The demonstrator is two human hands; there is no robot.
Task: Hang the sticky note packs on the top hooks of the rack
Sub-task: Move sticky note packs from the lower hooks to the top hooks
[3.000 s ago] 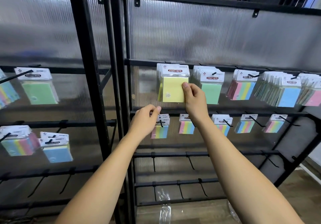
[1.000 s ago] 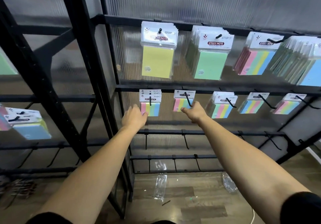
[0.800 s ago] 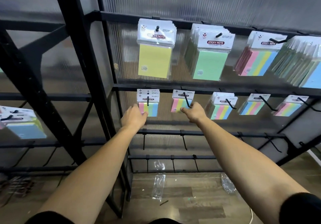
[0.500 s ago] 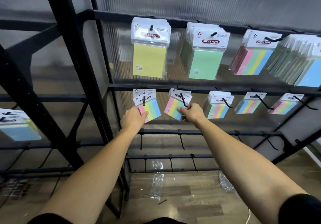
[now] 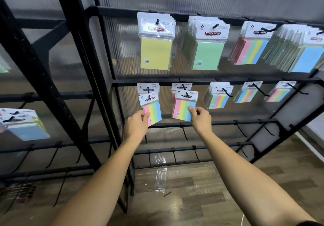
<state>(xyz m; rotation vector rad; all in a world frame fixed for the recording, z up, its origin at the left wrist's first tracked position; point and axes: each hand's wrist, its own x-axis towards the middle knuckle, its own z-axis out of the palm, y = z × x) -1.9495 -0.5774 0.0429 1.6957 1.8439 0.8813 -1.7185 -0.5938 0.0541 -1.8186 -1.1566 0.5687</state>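
Observation:
My left hand pinches the lower corner of a small striped sticky note pack at the leftmost hook of the second row. My right hand pinches a second striped pack at the neighbouring hook. Both packs sit out near the hook tips, in front of more packs on the same hooks. Above, the top row holds a yellow pack, green packs, striped packs and blue packs.
More striped packs hang further right on the second row. Bare hooks stick out from the lower bars. A second black rack stands at left with blue packs. An empty plastic wrapper lies on the wooden floor.
Both hands came down from the yellow pack on the top row to the second row. Each took hold of a striped pack and drew it forward along its hook.

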